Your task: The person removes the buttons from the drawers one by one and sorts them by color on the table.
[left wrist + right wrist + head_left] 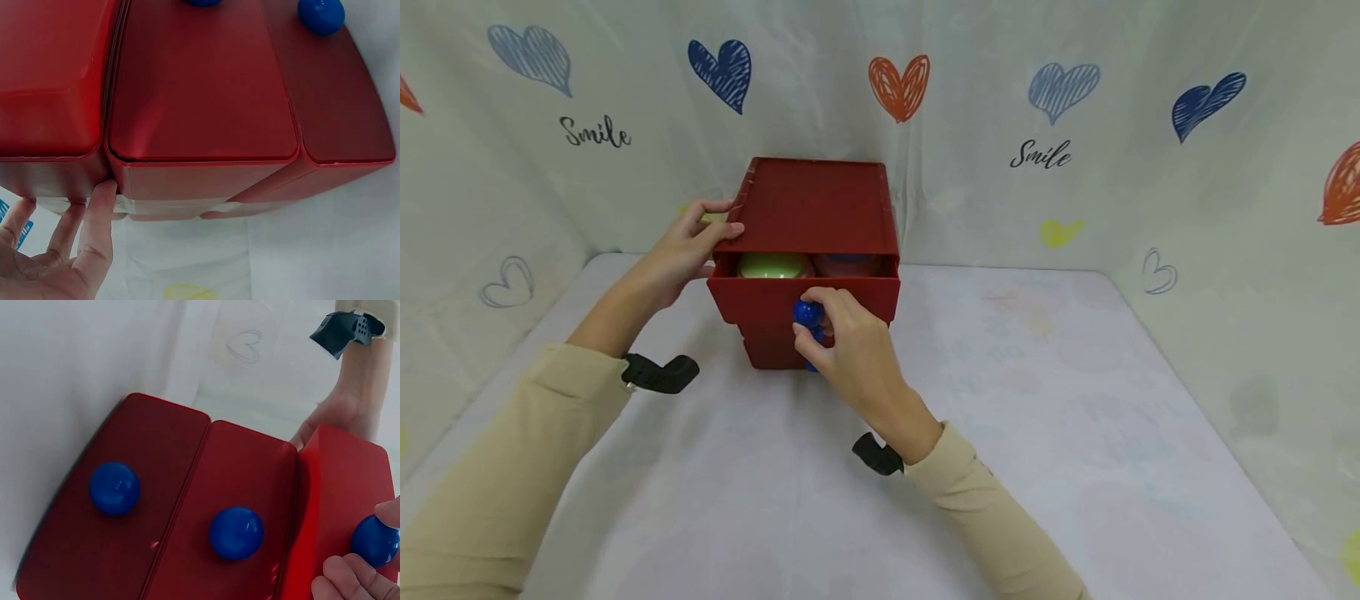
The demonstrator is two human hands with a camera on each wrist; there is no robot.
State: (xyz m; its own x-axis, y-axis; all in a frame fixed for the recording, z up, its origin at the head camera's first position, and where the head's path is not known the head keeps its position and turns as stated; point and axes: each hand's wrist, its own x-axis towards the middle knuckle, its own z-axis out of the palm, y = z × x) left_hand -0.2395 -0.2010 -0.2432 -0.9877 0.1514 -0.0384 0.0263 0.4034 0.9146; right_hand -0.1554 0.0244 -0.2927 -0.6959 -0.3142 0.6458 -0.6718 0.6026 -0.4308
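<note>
A small red chest of drawers [816,204] stands at the back of the table. Its top drawer [752,298] is pulled partly out. Inside show a shiny light-green rounded top [772,265] and a pinkish thing [848,267], both mostly hidden by the drawer front. My right hand [859,350] pinches the top drawer's round blue knob [375,540] between thumb and fingers. Against the chest's left side rests my left hand [677,254], its fingers [97,234] extended along the red wall. The middle knob [236,533] and bottom knob [114,489] sit on shut drawers.
The white-covered table [1037,417] extends around the chest. Close behind it hangs a pale curtain [970,167] printed with hearts and "Smile". Dark straps, one [662,373] at the left wrist, stick out from both wrists.
</note>
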